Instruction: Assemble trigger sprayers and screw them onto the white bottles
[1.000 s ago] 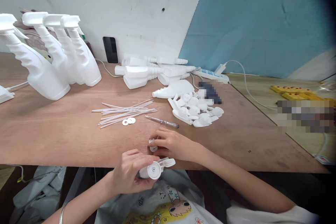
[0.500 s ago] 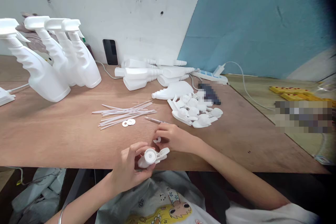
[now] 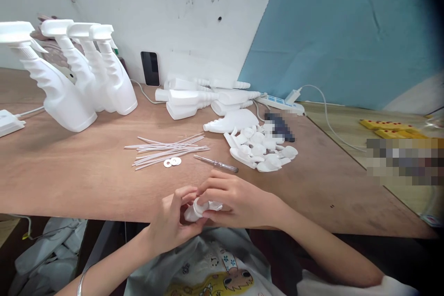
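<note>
A white spray trigger head [image 3: 194,212] is held near the table's front edge, its round collar facing up. My left hand [image 3: 172,219] is closed around its left side. My right hand [image 3: 233,195] covers its lever side, with fingertips at the collar; any washer under those fingers is hidden. Beyond the hands lies a screwdriver [image 3: 219,163] with a clear handle. White ring washers [image 3: 176,161] rest in front of a bundle of thin white tubes [image 3: 166,149]. A pile of white trigger heads [image 3: 257,149] is behind my right hand.
Several white bottles with trigger heads [image 3: 74,106] stand at the left. White bottles without heads [image 3: 183,104] lie along the wall, near a phone [image 3: 150,68] leaning upright. A power strip [image 3: 281,104] and cables are at the back right. The wooden tabletop [image 3: 86,175] ends just before my body.
My right hand, which held a small white washer beside the trigger head, has moved left and down onto the collar. The washer is out of sight, and the screwdriver handle is uncovered.
</note>
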Demonstrator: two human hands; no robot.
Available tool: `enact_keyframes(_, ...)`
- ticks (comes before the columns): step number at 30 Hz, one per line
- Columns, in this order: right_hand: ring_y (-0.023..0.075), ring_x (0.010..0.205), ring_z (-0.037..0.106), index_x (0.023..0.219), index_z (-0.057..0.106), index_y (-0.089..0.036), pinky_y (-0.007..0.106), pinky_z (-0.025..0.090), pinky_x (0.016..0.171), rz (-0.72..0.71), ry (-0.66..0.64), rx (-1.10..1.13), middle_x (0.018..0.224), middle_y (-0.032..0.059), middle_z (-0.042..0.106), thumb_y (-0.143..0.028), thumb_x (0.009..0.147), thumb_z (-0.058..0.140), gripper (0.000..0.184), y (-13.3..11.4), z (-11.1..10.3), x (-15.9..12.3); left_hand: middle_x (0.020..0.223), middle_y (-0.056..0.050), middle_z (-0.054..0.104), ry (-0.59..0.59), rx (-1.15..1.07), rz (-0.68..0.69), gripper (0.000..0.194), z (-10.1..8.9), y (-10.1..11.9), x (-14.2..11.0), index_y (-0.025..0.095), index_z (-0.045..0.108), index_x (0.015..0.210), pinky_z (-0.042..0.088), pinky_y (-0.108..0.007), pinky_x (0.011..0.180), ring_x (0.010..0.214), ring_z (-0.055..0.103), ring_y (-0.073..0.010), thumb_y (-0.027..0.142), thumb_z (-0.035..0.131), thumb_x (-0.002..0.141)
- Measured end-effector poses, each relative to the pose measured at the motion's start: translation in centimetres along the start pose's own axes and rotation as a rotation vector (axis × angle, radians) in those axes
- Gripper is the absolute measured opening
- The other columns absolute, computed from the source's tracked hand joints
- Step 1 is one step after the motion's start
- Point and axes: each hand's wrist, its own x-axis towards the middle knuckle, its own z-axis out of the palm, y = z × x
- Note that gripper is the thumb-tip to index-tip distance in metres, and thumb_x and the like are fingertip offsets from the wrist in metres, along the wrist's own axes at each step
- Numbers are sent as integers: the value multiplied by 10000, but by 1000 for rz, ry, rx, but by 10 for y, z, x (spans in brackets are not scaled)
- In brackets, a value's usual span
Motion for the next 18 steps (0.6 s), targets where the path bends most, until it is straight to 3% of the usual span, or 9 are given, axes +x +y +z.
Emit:
enact_keyframes(7,175,905,550,1059,552,-158,310,463,805,-37,42,-9,1009,99,637,-232,832,573,240,-4,-2,-10,900,-25,662,25,-5,44,481,-1,1,0,255,315,1134,505,-222,592,703,648,-146,215,630,773)
enact_keyframes(11,192,921,535,1002,583,-173,343,458,795,-12,109,-119,1038,99,627,-252,847,559,176,-5,3,-17,936,-36,663,37,54,134,380,-1,-1,1,240,417,1083,501,-230,645,752,647,-149,199,635,775)
enact_keyframes(15,196,943,519,999,597,-204,357,445,798,37,83,-179,1046,79,616,-200,856,529,158,-6,5,-20,968,-39,675,5,62,145,295,-6,2,5,227,508,1052,491,-233,704,823,645,-156,167,614,783)
enact_keyframes(18,201,957,509,966,597,-198,367,433,814,44,74,-188,1046,71,610,-162,845,515,150,-8,6,-21,985,-48,685,4,74,226,231,-9,5,8,217,551,1002,478,-242,682,807,653,-167,179,623,786)
